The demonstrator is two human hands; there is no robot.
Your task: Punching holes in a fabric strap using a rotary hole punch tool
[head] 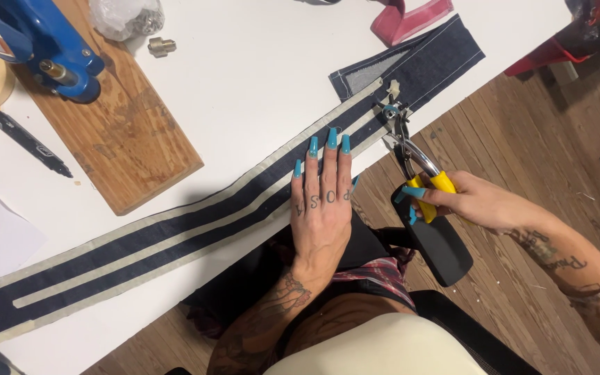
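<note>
While the left hand (pixel 322 208) presses spread fingers flat on limp denim strip (pixel 196 226), the right hand (pixel 477 203) at three o'clock squeezes rigid punch pliers (pixel 411 149)

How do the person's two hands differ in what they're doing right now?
The left hand lies flat and open, fingers spread, pressing the dark denim strip on the white table. The right hand is curled shut around the yellow handles of a punch plier, out past the table edge over the wooden floor. The left rests on cloth; the right touches only the tool, whose head meets the strip. Both have long turquoise nails.
</note>
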